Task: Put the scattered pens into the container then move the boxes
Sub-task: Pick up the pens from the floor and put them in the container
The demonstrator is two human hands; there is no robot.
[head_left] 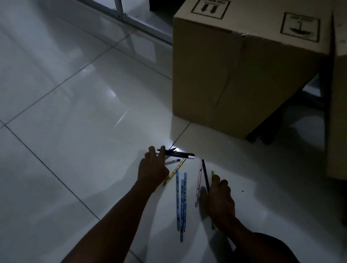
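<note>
Several pens lie scattered on the white tiled floor. My left hand (152, 169) reaches forward with its fingers spread across the black pens (180, 154), which still lie flat. A yellow patterned pen (175, 172) and a clear pen (171, 162) sit beside that hand. Three blue pens (181, 202) lie between my arms. A pink pen (199, 185) and a thin black pen (205, 175) lie just left of my right hand (221, 200). That hand rests over a green pen (212, 173); its grip is hidden in the dim light.
A large cardboard box (246, 64) stands on the floor ahead to the right. A second box (346, 119) stands at the right edge, with dark furniture legs (271, 128) between them. A white metal frame (132, 21) runs along the floor at the back.
</note>
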